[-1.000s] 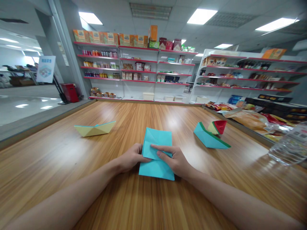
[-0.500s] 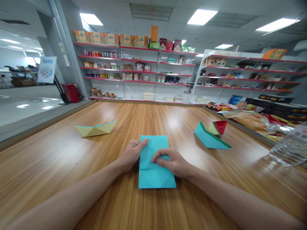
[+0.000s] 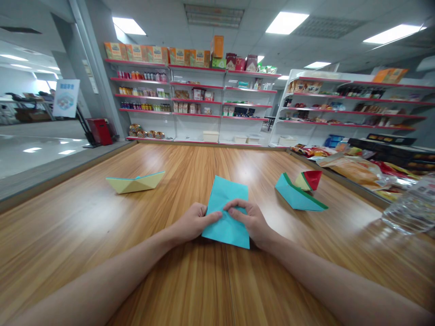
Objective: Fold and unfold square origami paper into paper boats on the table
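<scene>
Blue paper, frame center, could crumple
Left hand pinches its edge; right hand touches it, grip unclear; uneven pressure might cause that.

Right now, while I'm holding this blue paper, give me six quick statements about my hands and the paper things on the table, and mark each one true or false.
1. The left hand and the right hand both touch the blue paper. True.
2. The blue paper is crumpled into a ball. False: it is roughly flat, with straight edges.
3. The yellow boat sits to the left of the blue paper. True.
4. The yellow boat touches the left hand. False: there is a gap between them.
5. The green-rimmed boat has a red-and-yellow piece behind it. True.
6. The green-rimmed boat lies left of the blue paper. False: it lies to the right.
</scene>
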Action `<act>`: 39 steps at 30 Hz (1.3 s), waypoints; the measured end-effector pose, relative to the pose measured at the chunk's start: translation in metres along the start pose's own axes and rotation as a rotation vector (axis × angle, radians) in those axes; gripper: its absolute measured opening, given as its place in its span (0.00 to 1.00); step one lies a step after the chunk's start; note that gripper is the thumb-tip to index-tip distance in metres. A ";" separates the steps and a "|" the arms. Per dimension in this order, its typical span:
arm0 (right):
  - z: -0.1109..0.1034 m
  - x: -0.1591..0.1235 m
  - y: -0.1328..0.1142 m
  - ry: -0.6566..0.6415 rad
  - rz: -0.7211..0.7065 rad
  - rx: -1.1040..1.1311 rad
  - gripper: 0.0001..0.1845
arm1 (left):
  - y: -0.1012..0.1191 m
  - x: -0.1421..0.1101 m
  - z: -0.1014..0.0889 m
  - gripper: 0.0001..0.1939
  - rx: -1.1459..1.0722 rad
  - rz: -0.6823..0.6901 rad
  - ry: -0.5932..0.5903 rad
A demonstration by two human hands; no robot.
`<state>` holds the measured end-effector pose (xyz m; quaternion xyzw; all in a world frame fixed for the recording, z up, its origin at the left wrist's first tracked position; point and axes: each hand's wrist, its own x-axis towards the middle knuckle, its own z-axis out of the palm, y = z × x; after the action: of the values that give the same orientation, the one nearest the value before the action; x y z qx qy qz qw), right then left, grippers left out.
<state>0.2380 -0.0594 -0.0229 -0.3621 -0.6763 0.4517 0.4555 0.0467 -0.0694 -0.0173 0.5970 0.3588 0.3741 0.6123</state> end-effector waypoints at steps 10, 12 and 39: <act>-0.001 -0.002 -0.010 -0.333 -0.036 -0.117 0.09 | -0.004 0.004 -0.006 0.20 -0.175 0.022 0.150; -0.001 -0.003 -0.013 -0.404 -0.049 -0.132 0.10 | -0.006 0.006 -0.007 0.23 -0.204 0.044 0.229; 0.004 -0.001 0.001 -0.163 0.179 0.145 0.19 | -0.003 0.010 -0.021 0.13 -0.570 0.018 0.211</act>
<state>0.2343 -0.0618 -0.0247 -0.3492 -0.6415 0.5661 0.3821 0.0328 -0.0509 -0.0205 0.3621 0.2956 0.5250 0.7112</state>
